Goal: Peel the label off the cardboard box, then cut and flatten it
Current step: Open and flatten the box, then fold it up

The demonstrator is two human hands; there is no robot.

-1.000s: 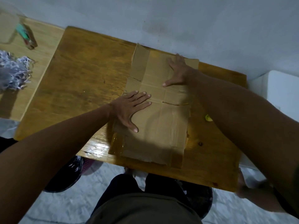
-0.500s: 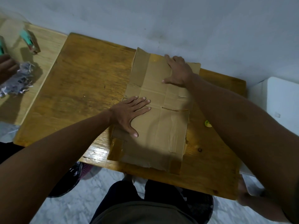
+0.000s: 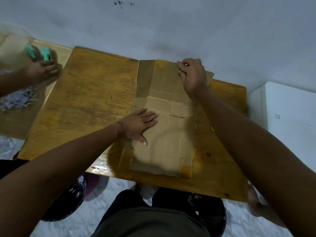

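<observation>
Cardboard box (image 3: 164,117) was laid flat on the desk (image 3: 89,100), long axis running away from the body; its far edge was pinched by the right hand (image 3: 193,76), while its near-left part was pressed by the flat left hand (image 3: 139,124)

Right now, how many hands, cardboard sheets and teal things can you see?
Hands: 3 (left hand, right hand, another person's hand)
Cardboard: 1
Teal things: 2 ()
Total: 6

Brown cardboard box (image 3: 164,120); honey-yellow wood-grain table (image 3: 89,103); teal objects (image 3: 38,51), blurred.
</observation>
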